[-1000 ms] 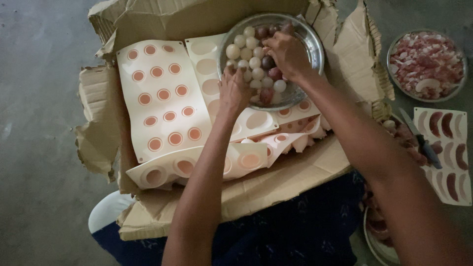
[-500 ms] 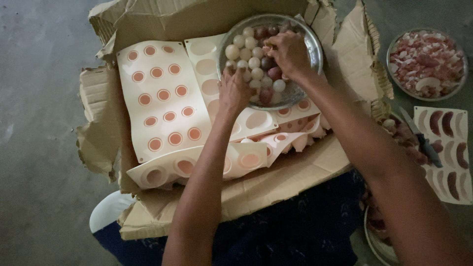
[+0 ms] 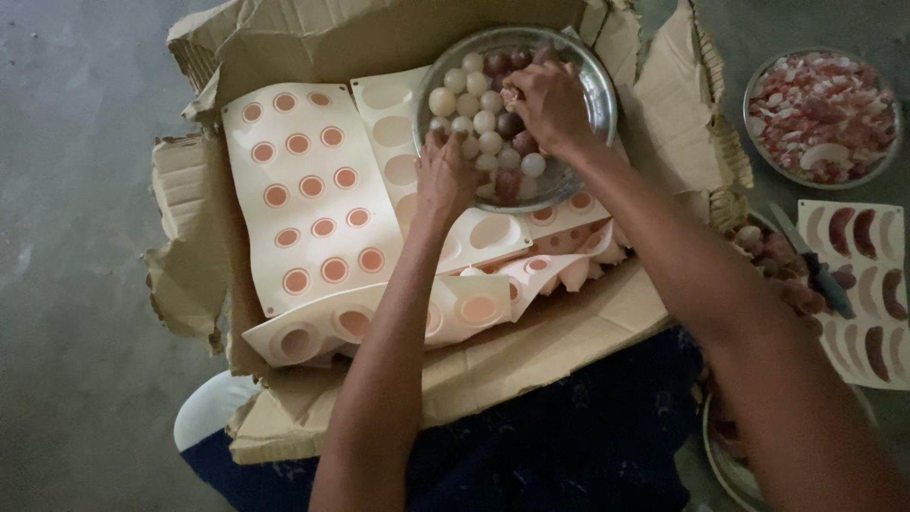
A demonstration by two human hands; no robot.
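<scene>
Both hands in the bowl of balls
Right hand [image 3: 542,102] has stayed there, pinching a pale piece; left hand [image 3: 445,175], fingers loosely spread, rests on the bowl [image 3: 595,85] rim as before.

- My right hand [image 3: 545,104] is inside the metal bowl [image 3: 599,95], among the small round balls [image 3: 479,121] that crowd its left half; there is little bare bowl to set fingers down in.
- My left hand [image 3: 445,175] lies against the bowl's near rim, blocking that side.
- The torn cardboard box [image 3: 569,351] walls rise behind and to the right of the bowl, closing those approaches.
- The pale moulds [image 3: 308,190] to the left lie flat and low, so I can pass over them freely.
- On the floor to my right, a second bowl of pink pieces [image 3: 820,114], a crescent mould [image 3: 867,284] and a knife [image 3: 806,265] take up the room.
- The bare floor [image 3: 76,237] to the left is open.
</scene>
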